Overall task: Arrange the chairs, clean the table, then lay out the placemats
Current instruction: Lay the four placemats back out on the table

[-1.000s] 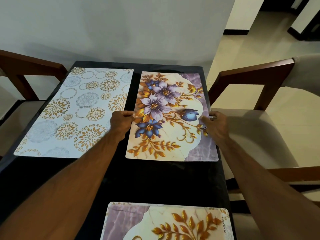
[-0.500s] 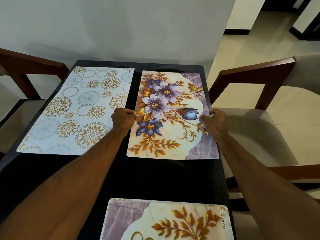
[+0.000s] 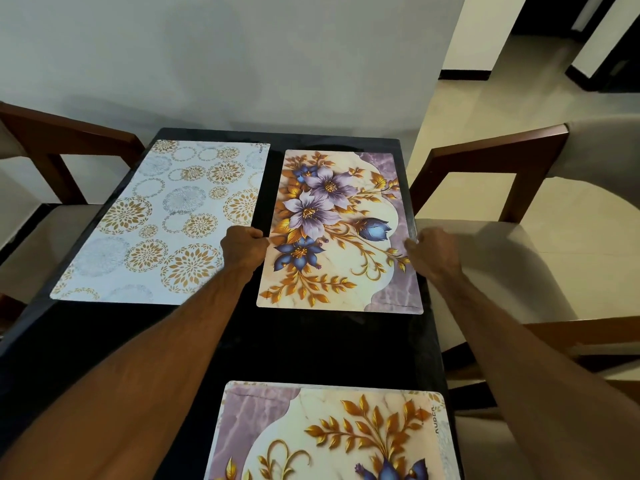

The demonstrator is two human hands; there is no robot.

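Placemats lie on the black glossy table (image 3: 311, 344): a purple-flowered rectangular placemat (image 3: 341, 230) at far right, its long edges pinched by the curled fingers of the left hand (image 3: 244, 249) and right hand (image 3: 433, 254); a white gold-circle placemat (image 3: 166, 220) beside it; another floral placemat (image 3: 332, 434) nearest.

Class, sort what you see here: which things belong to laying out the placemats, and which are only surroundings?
Part of the job:
flowered placemat, gripped at its edges by the left hand and right hand
circle-patterned placemat
near flowered placemat
black table
left chair
right chair

Surroundings:
white wall
tiled floor
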